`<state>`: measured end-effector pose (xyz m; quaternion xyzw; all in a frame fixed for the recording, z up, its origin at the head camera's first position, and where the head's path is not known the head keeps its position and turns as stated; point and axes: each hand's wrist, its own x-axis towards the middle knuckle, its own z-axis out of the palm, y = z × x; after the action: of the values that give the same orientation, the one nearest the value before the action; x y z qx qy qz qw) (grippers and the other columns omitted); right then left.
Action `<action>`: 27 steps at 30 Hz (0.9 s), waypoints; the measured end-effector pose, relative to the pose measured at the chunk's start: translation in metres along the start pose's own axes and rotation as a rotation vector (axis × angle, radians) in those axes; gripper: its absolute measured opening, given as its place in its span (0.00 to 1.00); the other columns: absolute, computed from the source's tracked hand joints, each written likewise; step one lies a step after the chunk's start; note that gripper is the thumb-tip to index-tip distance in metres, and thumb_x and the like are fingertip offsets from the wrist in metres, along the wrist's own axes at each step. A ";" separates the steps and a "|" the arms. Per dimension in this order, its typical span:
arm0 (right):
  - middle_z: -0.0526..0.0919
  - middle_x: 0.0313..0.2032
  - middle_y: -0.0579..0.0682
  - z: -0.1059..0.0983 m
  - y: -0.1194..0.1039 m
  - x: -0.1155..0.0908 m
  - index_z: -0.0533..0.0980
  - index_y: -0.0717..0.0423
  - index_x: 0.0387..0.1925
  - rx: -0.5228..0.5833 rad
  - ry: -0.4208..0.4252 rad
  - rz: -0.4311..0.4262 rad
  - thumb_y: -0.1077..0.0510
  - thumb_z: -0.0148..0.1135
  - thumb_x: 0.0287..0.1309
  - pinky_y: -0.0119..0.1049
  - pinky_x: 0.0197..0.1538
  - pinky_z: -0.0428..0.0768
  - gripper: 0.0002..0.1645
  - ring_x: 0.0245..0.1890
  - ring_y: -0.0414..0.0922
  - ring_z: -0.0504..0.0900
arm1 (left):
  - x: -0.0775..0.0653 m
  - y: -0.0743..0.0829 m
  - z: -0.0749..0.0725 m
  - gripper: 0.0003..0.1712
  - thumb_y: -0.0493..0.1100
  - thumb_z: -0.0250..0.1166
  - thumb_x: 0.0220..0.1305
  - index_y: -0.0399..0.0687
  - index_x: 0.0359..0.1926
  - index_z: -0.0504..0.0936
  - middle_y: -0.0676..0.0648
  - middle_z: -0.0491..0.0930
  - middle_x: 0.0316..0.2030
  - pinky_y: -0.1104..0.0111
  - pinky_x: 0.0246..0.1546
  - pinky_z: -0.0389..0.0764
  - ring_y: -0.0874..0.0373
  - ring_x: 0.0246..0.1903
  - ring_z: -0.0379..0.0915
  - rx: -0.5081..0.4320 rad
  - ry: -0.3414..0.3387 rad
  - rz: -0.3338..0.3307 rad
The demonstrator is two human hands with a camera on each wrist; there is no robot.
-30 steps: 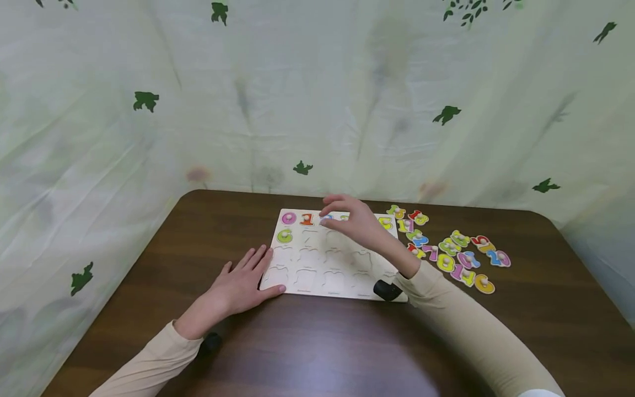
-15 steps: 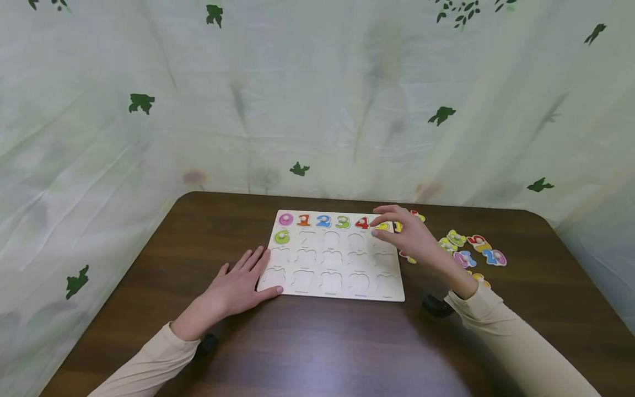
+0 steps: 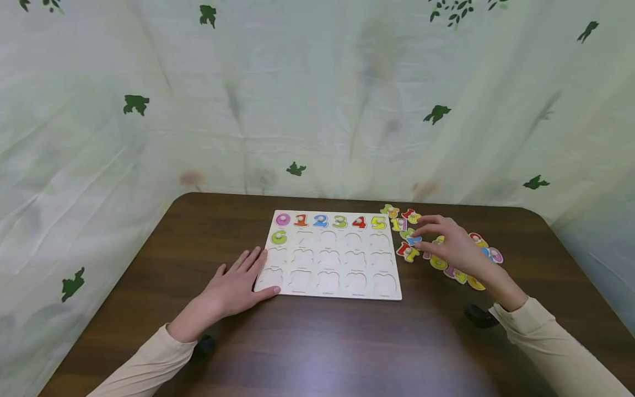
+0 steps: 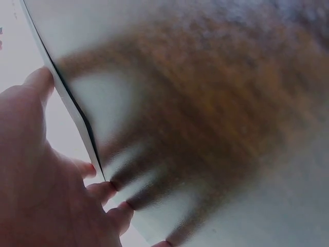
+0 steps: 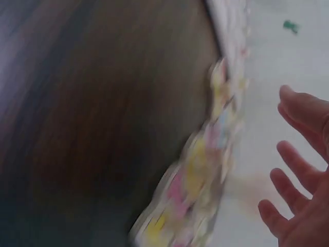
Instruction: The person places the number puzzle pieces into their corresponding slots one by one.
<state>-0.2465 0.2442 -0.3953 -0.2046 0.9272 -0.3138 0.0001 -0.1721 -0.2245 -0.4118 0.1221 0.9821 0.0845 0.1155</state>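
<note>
A white number puzzle board [image 3: 342, 259] lies on the table, with several coloured knobbed number pieces in its top row and a green 6 [image 3: 279, 237] at the start of the second row. Along its left edge rests my left hand [image 3: 228, 289], fingers spread; the left wrist view shows the thumb and fingers at the board's edge. My right hand [image 3: 458, 248] hovers over loose number pieces right of the board, its fingertips near a green-and-blue piece [image 3: 410, 237]. Nothing shows between its parted fingers in the blurred right wrist view. The hand hides some loose pieces.
Loose pieces spread on the dark wooden table [image 3: 317, 347] right of the board, including a red-and-yellow 11 [image 3: 408, 252] near the board's edge. A pale curtain [image 3: 317, 99] with green leaf shapes hangs behind the table.
My right hand has moved right, from above the board's top row to the loose pieces. My left hand has stayed at the board's left edge.
</note>
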 end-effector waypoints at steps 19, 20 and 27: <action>0.72 0.58 0.66 -0.003 0.038 -0.003 0.86 0.55 0.37 -0.091 -0.063 0.023 0.60 0.70 0.58 0.68 0.59 0.56 0.05 0.61 0.71 0.61 | 0.003 -0.004 0.006 0.60 0.81 0.47 0.59 0.47 0.78 0.48 0.41 0.44 0.77 0.31 0.62 0.48 0.41 0.74 0.40 0.003 0.005 -0.007; 0.72 0.57 0.66 -0.004 0.038 -0.003 0.85 0.55 0.37 -0.094 -0.063 0.017 0.60 0.70 0.58 0.68 0.59 0.57 0.04 0.60 0.70 0.62 | 0.003 -0.004 0.006 0.60 0.81 0.48 0.59 0.47 0.78 0.48 0.41 0.44 0.77 0.31 0.62 0.48 0.41 0.74 0.40 0.000 0.002 -0.008; 0.74 0.55 0.64 -0.010 0.030 -0.003 0.85 0.51 0.35 -0.103 -0.061 -0.024 0.60 0.70 0.58 0.63 0.55 0.65 0.03 0.58 0.65 0.66 | 0.000 0.001 -0.001 0.58 0.79 0.49 0.61 0.46 0.78 0.48 0.40 0.45 0.77 0.31 0.62 0.48 0.40 0.74 0.41 0.004 -0.009 -0.007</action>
<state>-0.2568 0.2727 -0.4057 -0.2249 0.9391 -0.2593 0.0140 -0.1722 -0.2241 -0.4109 0.1195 0.9822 0.0818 0.1199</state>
